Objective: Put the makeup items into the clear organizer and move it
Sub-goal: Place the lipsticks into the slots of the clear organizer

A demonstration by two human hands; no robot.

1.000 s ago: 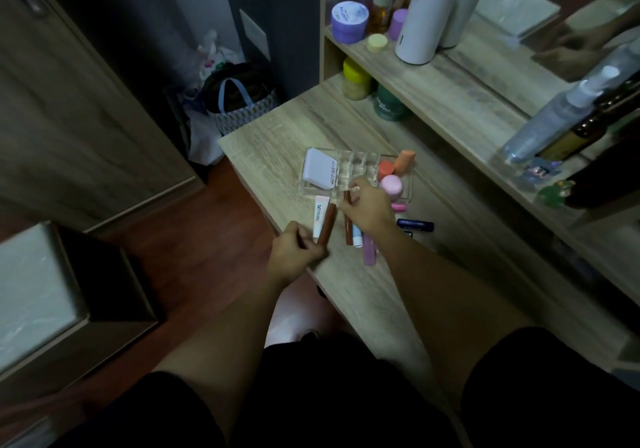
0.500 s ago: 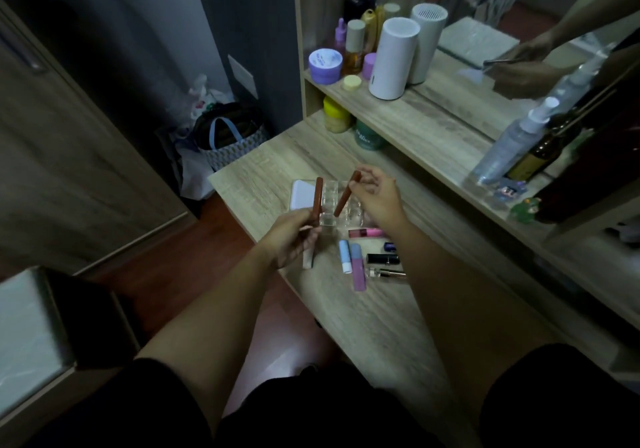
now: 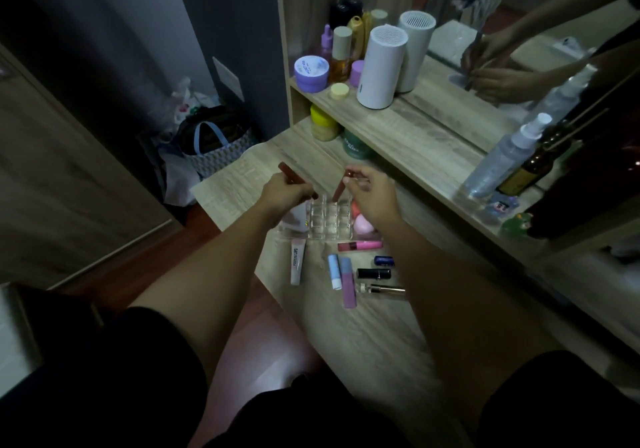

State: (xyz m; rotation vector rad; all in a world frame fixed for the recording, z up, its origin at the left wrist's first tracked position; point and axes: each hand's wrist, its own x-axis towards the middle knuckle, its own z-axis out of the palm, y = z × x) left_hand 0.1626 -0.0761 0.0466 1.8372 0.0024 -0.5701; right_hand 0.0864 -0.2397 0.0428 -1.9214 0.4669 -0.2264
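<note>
Both hands over the clear organizer (image 3: 323, 221), which sits on the wooden counter (image 3: 381, 337) near its left edge, short of the far-left corner; left hand (image 3: 285, 193) clamped on a brown lip tube (image 3: 289, 172), tube tilted, far end pointing up-left; right hand (image 3: 372, 195) pinching a second brown tube (image 3: 341, 188), lower end at the organizer's back-row slots, whether inside cannot be told; pink sponge (image 3: 363, 224) in the organizer's right compartment; loose on counter just nearer than the organizer: white lip tube (image 3: 297, 261), pink gloss (image 3: 360, 245), blue stick (image 3: 334, 271), mauve tube (image 3: 348, 283), black lipstick (image 3: 374, 273), small vial (image 3: 382, 289).
</note>
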